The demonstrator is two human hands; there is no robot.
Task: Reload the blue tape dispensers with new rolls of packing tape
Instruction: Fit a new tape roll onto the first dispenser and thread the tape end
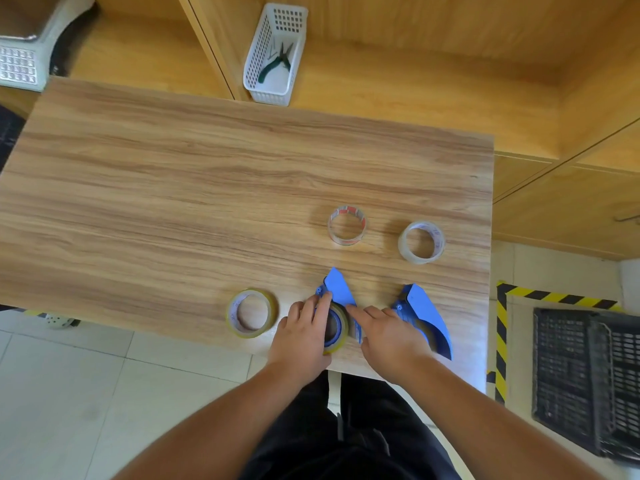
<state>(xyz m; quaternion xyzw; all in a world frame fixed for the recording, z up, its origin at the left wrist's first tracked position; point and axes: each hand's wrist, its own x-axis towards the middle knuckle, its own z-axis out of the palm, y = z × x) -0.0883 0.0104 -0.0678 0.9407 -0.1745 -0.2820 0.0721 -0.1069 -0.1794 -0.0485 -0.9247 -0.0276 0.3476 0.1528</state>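
While 2 hands (bare) flank it, dispenser (337, 289) lies between.

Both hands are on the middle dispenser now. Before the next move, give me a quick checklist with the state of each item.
1. Roll sits in the middle dispenser: ok, a yellowish roll is on its blue hub.
2. Left hand steadies that roll: ok, fingers rest on it.
3. Right hand at the dispenser's flap: ok, index finger touches it.
4. Tape end threaded to the cutter: cannot tell, hidden by the hands.
5. Second dispenser loaded: cannot tell, partly behind the right hand.
6. Spare rolls at hand: ok, one at left, two farther back.
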